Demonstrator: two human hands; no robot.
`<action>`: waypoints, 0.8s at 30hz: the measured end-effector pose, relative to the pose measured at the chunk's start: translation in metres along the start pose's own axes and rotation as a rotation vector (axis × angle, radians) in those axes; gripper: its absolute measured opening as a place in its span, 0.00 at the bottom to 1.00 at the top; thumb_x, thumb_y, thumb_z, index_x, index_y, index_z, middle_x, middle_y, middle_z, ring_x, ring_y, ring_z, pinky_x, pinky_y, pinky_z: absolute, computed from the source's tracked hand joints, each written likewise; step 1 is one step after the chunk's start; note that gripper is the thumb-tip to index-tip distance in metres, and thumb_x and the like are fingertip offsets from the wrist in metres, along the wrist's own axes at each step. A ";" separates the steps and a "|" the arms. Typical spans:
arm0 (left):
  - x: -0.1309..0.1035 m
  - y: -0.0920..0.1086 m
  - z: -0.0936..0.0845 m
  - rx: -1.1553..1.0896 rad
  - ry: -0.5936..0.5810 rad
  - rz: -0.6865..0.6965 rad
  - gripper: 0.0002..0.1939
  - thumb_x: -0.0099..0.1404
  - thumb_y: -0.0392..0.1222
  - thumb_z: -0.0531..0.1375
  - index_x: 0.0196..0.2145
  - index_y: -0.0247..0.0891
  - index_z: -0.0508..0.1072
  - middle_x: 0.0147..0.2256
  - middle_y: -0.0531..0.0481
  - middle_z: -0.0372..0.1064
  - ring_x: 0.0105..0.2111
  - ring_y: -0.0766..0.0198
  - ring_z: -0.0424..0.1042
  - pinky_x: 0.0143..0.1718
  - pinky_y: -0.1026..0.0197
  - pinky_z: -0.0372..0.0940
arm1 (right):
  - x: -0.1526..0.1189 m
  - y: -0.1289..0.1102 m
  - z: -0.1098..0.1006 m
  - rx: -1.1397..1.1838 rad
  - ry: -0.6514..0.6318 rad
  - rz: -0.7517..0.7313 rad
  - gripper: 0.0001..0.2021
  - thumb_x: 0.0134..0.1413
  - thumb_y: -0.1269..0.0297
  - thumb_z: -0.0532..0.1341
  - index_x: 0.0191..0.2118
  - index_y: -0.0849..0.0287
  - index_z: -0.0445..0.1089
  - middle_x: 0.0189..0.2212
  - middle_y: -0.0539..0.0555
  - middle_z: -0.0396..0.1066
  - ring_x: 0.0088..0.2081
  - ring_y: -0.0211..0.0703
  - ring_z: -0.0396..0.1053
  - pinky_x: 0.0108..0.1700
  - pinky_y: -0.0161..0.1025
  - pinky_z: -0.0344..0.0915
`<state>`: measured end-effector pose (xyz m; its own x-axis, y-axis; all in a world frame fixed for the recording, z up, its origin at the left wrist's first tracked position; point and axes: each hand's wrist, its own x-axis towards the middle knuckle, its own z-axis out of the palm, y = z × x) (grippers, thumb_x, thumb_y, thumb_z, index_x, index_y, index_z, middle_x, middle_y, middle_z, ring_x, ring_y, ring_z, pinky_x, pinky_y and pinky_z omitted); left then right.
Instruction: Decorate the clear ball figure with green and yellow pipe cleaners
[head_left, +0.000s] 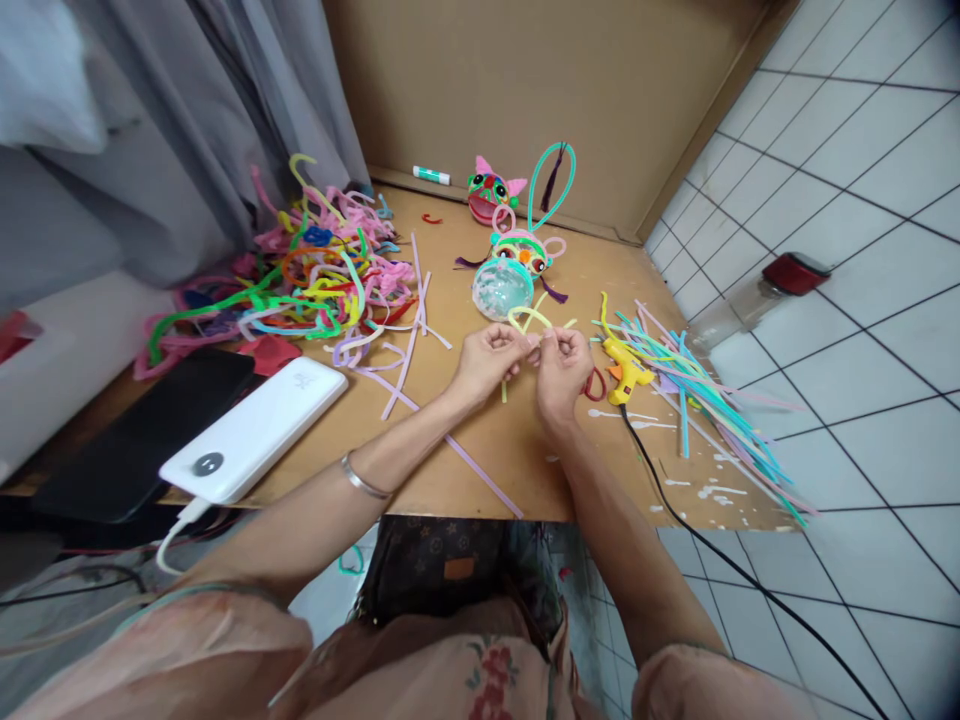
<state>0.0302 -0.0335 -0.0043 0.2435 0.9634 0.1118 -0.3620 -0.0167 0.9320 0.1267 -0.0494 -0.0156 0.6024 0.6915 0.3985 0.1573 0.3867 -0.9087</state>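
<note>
Both my left hand [491, 362] and my right hand [562, 372] are closed, fingertips almost meeting above the table. Between them they pinch a pale yellow pipe cleaner [529, 316], which curves up in a loop beyond the fingers; a short end hangs below the left hand. Just past the loop sits a clear round bowl-like piece [504, 288] with a teal rim. It adjoins a pipe-cleaner animal face [521, 252] with pink ears and purple tassels. Right of my right hand lies a yellow glue gun [627, 372], near a dark red pipe-cleaner loop [595, 384].
Tangled pipe cleaners [315, 265] heap at the left, straight ones [720, 410] at the right. A white power bank [255, 430] and black phone [142, 430] lie front left. Farther back are a finished face [489, 190] and glue stick [431, 175]. A black cord [697, 535] crosses the table edge.
</note>
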 end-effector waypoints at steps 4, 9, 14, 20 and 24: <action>0.001 -0.002 -0.001 0.059 -0.017 0.004 0.21 0.49 0.54 0.70 0.22 0.34 0.69 0.17 0.56 0.64 0.15 0.76 0.55 0.17 0.69 0.49 | -0.001 -0.002 0.001 0.036 -0.024 0.008 0.14 0.52 0.53 0.63 0.29 0.57 0.63 0.17 0.43 0.64 0.20 0.33 0.63 0.27 0.33 0.61; 0.004 -0.003 -0.004 0.027 -0.001 0.019 0.17 0.54 0.49 0.68 0.23 0.34 0.70 0.16 0.56 0.62 0.15 0.75 0.56 0.18 0.69 0.51 | -0.002 -0.004 0.000 0.050 -0.120 0.050 0.14 0.54 0.52 0.61 0.31 0.58 0.65 0.18 0.44 0.65 0.22 0.34 0.64 0.28 0.34 0.62; 0.007 0.000 -0.006 -0.024 0.052 0.055 0.16 0.53 0.48 0.69 0.23 0.33 0.69 0.18 0.55 0.63 0.16 0.75 0.56 0.18 0.70 0.52 | -0.003 -0.006 0.000 0.017 -0.243 0.061 0.14 0.49 0.52 0.64 0.34 0.58 0.69 0.26 0.49 0.71 0.26 0.35 0.65 0.31 0.35 0.62; 0.008 0.001 -0.007 -0.008 0.021 0.048 0.18 0.50 0.50 0.70 0.23 0.32 0.71 0.19 0.54 0.65 0.16 0.76 0.56 0.17 0.70 0.52 | -0.001 -0.004 -0.005 -0.081 -0.249 0.038 0.11 0.51 0.56 0.60 0.28 0.59 0.67 0.22 0.46 0.66 0.24 0.34 0.59 0.29 0.34 0.58; 0.005 0.001 -0.005 0.022 0.002 0.025 0.18 0.49 0.51 0.70 0.23 0.33 0.71 0.20 0.54 0.66 0.16 0.76 0.56 0.17 0.70 0.52 | 0.000 -0.001 -0.006 -0.104 -0.215 0.021 0.10 0.53 0.57 0.58 0.28 0.58 0.65 0.22 0.46 0.64 0.25 0.35 0.59 0.33 0.35 0.59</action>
<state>0.0270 -0.0275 -0.0045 0.2327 0.9632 0.1348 -0.3483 -0.0469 0.9362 0.1315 -0.0533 -0.0154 0.4281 0.8170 0.3862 0.2329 0.3132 -0.9207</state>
